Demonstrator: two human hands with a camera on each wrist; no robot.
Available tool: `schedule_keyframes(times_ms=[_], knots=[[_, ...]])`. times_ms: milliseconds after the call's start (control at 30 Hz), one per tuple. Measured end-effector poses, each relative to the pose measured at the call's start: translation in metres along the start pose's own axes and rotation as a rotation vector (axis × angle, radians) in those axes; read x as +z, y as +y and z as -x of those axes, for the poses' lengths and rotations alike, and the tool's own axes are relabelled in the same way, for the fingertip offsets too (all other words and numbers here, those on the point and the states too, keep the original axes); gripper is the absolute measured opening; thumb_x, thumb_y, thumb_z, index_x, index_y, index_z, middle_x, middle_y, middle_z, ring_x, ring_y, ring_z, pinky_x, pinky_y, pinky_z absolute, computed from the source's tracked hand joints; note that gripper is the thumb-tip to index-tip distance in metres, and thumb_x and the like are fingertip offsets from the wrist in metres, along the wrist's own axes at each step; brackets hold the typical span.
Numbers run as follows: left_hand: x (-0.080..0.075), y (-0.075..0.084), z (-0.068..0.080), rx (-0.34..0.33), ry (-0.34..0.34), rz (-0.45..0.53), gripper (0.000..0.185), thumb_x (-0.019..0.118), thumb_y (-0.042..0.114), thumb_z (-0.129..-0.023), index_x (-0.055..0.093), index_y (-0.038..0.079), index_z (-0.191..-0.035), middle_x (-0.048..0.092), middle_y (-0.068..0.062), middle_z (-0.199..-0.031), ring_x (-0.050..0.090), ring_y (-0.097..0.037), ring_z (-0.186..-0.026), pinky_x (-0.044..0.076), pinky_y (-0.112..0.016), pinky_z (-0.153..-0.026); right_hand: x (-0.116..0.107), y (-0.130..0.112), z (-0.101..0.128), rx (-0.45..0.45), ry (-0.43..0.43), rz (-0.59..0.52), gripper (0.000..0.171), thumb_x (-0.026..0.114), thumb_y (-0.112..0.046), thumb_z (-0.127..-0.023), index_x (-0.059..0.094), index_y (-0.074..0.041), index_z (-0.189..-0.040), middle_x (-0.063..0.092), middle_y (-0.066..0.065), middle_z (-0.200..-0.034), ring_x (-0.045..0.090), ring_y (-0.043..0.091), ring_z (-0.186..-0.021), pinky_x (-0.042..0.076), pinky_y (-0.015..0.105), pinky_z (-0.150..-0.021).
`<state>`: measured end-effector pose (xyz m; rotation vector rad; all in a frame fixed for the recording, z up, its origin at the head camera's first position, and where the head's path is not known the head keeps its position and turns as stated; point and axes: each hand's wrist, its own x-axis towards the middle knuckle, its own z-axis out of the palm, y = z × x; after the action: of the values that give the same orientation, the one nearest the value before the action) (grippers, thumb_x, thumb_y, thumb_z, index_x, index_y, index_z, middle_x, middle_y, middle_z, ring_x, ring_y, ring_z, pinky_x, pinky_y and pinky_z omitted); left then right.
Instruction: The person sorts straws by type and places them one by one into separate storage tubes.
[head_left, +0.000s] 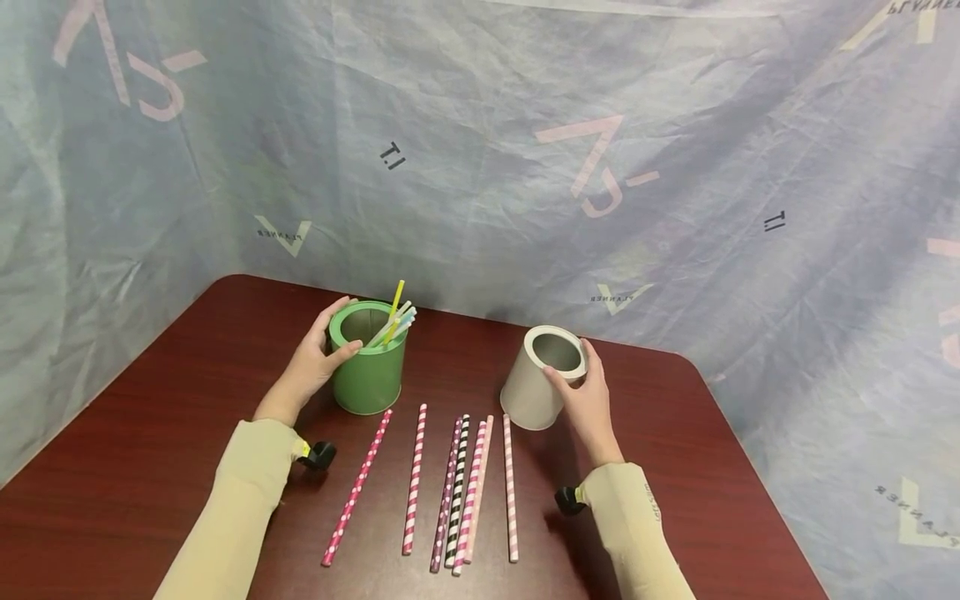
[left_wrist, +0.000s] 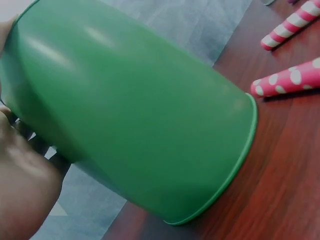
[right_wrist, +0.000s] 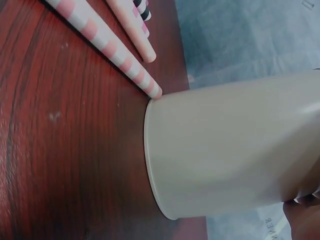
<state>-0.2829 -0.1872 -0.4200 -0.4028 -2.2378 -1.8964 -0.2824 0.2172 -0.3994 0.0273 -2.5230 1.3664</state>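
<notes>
My left hand (head_left: 318, 358) grips the rim of a green tin bucket (head_left: 367, 379), thumb at the near side and fingers round the far left. Several thin yellow, white and blue straws (head_left: 397, 321) lean inside it. My right hand (head_left: 588, 400) holds a cream tin bucket (head_left: 528, 392) by its upper right side; its visible inside wall is bare. Both buckets stand upright on the table. Between them lie several patterned paper straws, among them a pink dotted one (head_left: 356, 492), a black striped one (head_left: 457, 492) and a pale pink striped one (head_left: 511, 492).
The dark red wooden table (head_left: 697, 500) has rounded far corners. A grey-blue printed cloth (head_left: 480, 167) hangs behind it and along its sides. In the right wrist view, the pale pink striped straw (right_wrist: 110, 50) ends against the cream bucket's base.
</notes>
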Motion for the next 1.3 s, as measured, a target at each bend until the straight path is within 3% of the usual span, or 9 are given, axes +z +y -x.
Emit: schedule_keyframes(times_ms=[100,267,467,600,733,800,900,1067,1300], knots=[[-0.002,0.003,0.002,-0.024,-0.008,-0.009,0.08,0.06,0.011,-0.095,0.009,0.012,-0.157,0.018,-0.011,-0.162,0.014,-0.031,-0.149,0.016,-0.055,-0.118,0.003,0.0,-0.001,0.004,0.009,-0.02,0.086,0.071,-0.036,-0.087,0.023,-0.014,-0.154,0.032,0.013,-0.154,0.043,0.029,-0.131,0.038,0.047,-0.105],[-0.003,0.005,0.009,-0.072,0.033,-0.031,0.083,0.06,0.017,-0.096,0.005,0.016,-0.157,0.014,-0.011,-0.163,0.013,-0.033,-0.15,0.017,-0.056,-0.118,0.009,0.0,-0.002,-0.001,0.02,-0.04,0.086,0.072,-0.033,-0.086,0.023,-0.014,-0.154,0.033,0.013,-0.154,0.042,0.029,-0.133,0.038,0.047,-0.107],[0.008,0.008,0.019,-0.06,0.216,-0.067,0.079,0.062,0.018,-0.094,0.013,0.011,-0.156,0.021,-0.019,-0.157,0.027,-0.038,-0.144,0.023,-0.055,-0.116,0.011,0.0,-0.003,-0.008,0.032,-0.054,0.086,0.072,-0.031,-0.086,0.023,-0.012,-0.154,0.031,0.015,-0.155,0.039,0.03,-0.137,0.035,0.048,-0.11],[0.019,0.013,0.029,-0.102,0.411,-0.087,0.067,0.061,0.021,-0.094,0.026,0.006,-0.15,0.038,-0.019,-0.14,0.045,-0.023,-0.125,0.036,-0.039,-0.108,0.01,-0.001,-0.003,0.0,0.028,-0.066,0.087,0.072,-0.031,-0.086,0.022,-0.011,-0.154,0.03,0.014,-0.156,0.038,0.029,-0.137,0.035,0.048,-0.11],[0.026,0.021,0.042,-0.248,0.513,-0.114,0.053,0.056,0.03,-0.097,0.036,0.002,-0.138,0.052,-0.01,-0.116,0.051,0.001,-0.09,0.041,-0.015,-0.081,0.009,0.0,-0.003,0.012,0.016,-0.068,0.088,0.072,-0.032,-0.087,0.02,-0.013,-0.155,0.028,0.013,-0.157,0.037,0.028,-0.139,0.034,0.046,-0.111],[0.026,0.024,0.046,-0.329,0.476,-0.156,0.05,0.054,0.033,-0.098,0.038,0.001,-0.133,0.053,-0.007,-0.108,0.049,0.006,-0.077,0.04,-0.011,-0.071,0.009,0.0,-0.002,0.012,0.014,-0.077,0.089,0.072,-0.033,-0.087,0.019,-0.013,-0.155,0.028,0.013,-0.157,0.037,0.028,-0.139,0.035,0.046,-0.111],[0.024,0.027,0.053,-0.396,0.318,-0.266,0.047,0.055,0.031,-0.097,0.04,-0.002,-0.127,0.056,-0.013,-0.104,0.056,-0.004,-0.077,0.043,-0.018,-0.069,0.01,-0.001,-0.002,0.011,0.012,-0.096,0.089,0.071,-0.033,-0.087,0.018,-0.013,-0.155,0.028,0.012,-0.157,0.038,0.027,-0.138,0.036,0.046,-0.109],[0.021,0.028,0.063,-0.39,-0.003,-0.506,0.038,0.058,0.026,-0.093,0.047,-0.003,-0.115,0.065,-0.021,-0.104,0.062,-0.029,-0.093,0.047,-0.035,-0.074,0.01,-0.003,-0.001,0.012,0.012,-0.107,0.089,0.072,-0.033,-0.087,0.019,-0.015,-0.155,0.028,0.011,-0.157,0.039,0.026,-0.137,0.036,0.045,-0.109],[0.023,0.031,0.073,-0.411,-0.221,-0.583,0.024,0.064,0.021,-0.09,0.053,0.0,-0.097,0.062,-0.01,-0.08,0.058,-0.017,-0.066,0.046,-0.03,-0.059,0.012,-0.005,0.001,0.014,0.018,-0.114,0.088,0.072,-0.032,-0.087,0.02,-0.016,-0.155,0.03,0.012,-0.156,0.04,0.026,-0.135,0.037,0.044,-0.108]])
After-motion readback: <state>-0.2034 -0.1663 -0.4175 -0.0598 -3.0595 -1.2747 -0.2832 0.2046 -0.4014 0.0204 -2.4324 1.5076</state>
